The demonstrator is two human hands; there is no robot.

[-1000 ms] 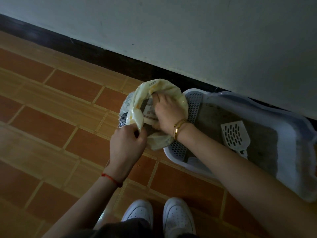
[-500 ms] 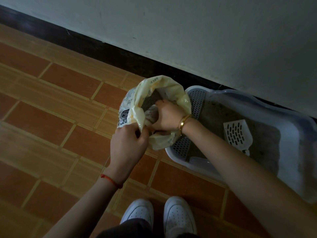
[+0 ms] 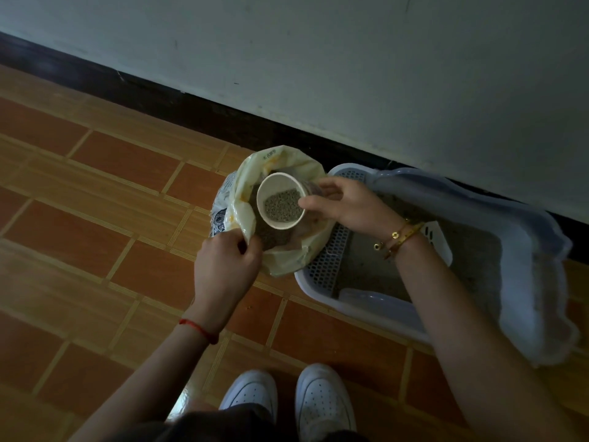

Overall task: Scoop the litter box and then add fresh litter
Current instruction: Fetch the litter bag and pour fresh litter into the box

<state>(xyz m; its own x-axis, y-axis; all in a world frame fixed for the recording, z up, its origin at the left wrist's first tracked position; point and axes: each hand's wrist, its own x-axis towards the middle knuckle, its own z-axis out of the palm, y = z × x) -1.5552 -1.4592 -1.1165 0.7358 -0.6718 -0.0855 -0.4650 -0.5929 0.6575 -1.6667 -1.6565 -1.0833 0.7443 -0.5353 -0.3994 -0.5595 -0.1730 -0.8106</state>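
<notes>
The right hand [image 3: 347,205] grips a paper cup [image 3: 273,185] of fresh litter [image 3: 282,202] over the litter bag [image 3: 287,263], whose rim the left hand [image 3: 223,266] pinches open; the litter box [image 3: 360,311] lies just to the right, nearer the right hand.

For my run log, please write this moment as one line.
right hand: holds cup of pellets over bag | left hand: grips bag rim | litter box: beside bag

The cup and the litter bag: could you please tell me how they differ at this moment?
The cup is white, round and stiff; the litter bag is yellowish, soft and crumpled. The right hand holds the cup over the bag's mouth; the left hand pinches the bag's rim. The cup is much smaller. Both contain grey litter pellets.
</notes>
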